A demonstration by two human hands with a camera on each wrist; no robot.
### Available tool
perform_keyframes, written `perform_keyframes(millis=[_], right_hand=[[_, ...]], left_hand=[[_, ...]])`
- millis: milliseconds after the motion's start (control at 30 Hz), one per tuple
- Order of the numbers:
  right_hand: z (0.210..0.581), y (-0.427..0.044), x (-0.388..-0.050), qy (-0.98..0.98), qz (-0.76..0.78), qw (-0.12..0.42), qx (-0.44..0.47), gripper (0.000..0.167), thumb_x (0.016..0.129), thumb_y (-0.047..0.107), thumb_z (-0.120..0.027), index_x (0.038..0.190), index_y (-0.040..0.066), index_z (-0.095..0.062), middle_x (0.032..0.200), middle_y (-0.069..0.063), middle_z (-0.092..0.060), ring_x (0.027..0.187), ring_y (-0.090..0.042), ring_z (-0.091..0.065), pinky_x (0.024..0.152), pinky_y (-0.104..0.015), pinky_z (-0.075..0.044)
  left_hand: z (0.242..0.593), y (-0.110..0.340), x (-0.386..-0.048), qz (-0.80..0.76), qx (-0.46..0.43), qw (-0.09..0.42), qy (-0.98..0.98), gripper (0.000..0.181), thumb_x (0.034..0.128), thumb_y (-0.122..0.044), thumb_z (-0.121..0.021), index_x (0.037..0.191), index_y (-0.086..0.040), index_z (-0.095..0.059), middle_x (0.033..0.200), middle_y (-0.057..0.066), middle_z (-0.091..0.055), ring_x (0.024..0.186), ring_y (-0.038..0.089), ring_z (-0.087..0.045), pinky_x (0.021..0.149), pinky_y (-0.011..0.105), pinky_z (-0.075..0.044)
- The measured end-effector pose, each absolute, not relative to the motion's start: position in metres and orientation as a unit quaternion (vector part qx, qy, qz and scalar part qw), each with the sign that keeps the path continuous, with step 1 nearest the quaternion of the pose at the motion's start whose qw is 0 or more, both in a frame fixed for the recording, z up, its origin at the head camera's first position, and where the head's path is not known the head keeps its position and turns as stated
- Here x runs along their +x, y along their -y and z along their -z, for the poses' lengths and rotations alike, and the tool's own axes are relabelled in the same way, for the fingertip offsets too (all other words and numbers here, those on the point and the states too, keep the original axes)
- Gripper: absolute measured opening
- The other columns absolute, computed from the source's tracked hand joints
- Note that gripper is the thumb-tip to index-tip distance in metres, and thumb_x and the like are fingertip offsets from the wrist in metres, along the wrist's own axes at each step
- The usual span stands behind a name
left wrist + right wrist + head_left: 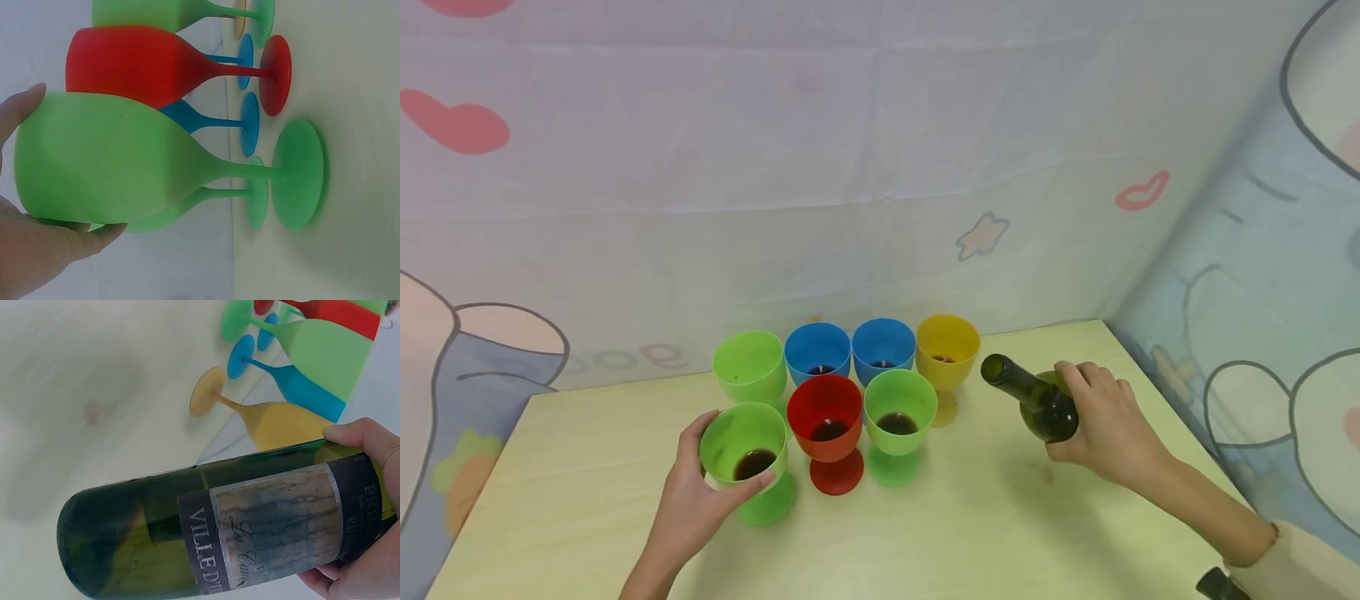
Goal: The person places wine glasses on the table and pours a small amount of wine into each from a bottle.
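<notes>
My left hand (696, 496) holds the bowl of a green goblet (767, 500) at the front left, thumb and fingers on opposite sides near the rim. Dark liquid lies in that goblet, and its foot appears to rest on the table in the left wrist view. On the right, my right hand (1108, 429) grips a dark green wine bottle (1048, 412) round its body. The bottle's label (275, 522) shows in the right wrist view. Its open mouth leans left, towards the yellow goblet (949, 354) but apart from it.
Beside the held goblet stand a red goblet (831, 437) and another green one (898, 417), both with dark liquid. Behind are two blue goblets (816, 346) and a green one (748, 358). Another bottle's neck (1217, 585) shows at lower right. Printed cloth (880, 167) hangs behind the table (925, 542).
</notes>
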State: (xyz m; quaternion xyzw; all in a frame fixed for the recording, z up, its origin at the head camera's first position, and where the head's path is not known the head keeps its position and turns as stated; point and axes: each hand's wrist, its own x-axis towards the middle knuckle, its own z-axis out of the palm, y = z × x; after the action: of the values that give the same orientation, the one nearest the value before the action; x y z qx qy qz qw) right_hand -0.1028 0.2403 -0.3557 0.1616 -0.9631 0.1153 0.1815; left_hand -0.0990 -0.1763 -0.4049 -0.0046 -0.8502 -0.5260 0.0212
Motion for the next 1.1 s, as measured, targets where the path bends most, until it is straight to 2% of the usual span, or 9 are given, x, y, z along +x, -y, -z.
perform_keyframes(millis=[267, 433, 733, 1100], right_hand=[[0.360, -0.246, -0.111, 0.960, -0.170, 0.168, 0.143, 0.074, 0.053, 0.013, -0.079, 0.115, -0.003, -0.042, 0.100, -0.023, -0.050, 0.088, -0.036, -0.047, 0.071, -0.050, -0.034], [0.362, -0.250, -0.119, 0.957, -0.197, 0.166, 0.135, 0.072, 0.055, 0.013, -0.079, 0.114, -0.005, -0.042, 0.097, -0.022, -0.051, 0.085, -0.034, -0.048, 0.070, -0.050, -0.035], [0.363, -0.257, -0.132, 0.945, -0.283, 0.129, 0.100, 0.072, 0.061, 0.010, -0.080, 0.117, -0.010, -0.039, 0.100, -0.022, -0.051, 0.088, -0.037, -0.052, 0.069, -0.049, -0.046], [0.370, -0.264, -0.151, 0.929, -0.348, 0.120, 0.032, 0.081, 0.069, 0.019, -0.078, 0.128, -0.007, -0.029, 0.110, -0.026, -0.049, 0.095, -0.042, -0.052, 0.076, -0.053, -0.044]], left_hand=[[0.410, 0.178, -0.110, 0.539, -0.024, 0.024, 0.842, 0.090, 0.0738, -0.026, -0.077, 0.140, -0.008, -0.018, 0.133, 0.017, -0.034, 0.119, 0.033, -0.035, 0.097, 0.052, -0.033], [0.412, 0.180, -0.114, 0.543, -0.031, 0.025, 0.839, 0.089, 0.0744, -0.025, -0.076, 0.140, -0.009, -0.018, 0.133, 0.016, -0.034, 0.118, 0.032, -0.035, 0.097, 0.051, -0.032], [0.413, 0.182, -0.117, 0.548, -0.038, 0.017, 0.835, 0.087, 0.0758, -0.024, -0.075, 0.140, -0.012, -0.017, 0.133, 0.015, -0.034, 0.116, 0.031, -0.035, 0.095, 0.052, -0.032], [0.414, 0.184, -0.119, 0.554, -0.050, 0.009, 0.831, 0.090, 0.0765, -0.023, -0.074, 0.142, -0.011, -0.014, 0.134, 0.016, -0.031, 0.118, 0.032, -0.033, 0.098, 0.053, -0.029]])
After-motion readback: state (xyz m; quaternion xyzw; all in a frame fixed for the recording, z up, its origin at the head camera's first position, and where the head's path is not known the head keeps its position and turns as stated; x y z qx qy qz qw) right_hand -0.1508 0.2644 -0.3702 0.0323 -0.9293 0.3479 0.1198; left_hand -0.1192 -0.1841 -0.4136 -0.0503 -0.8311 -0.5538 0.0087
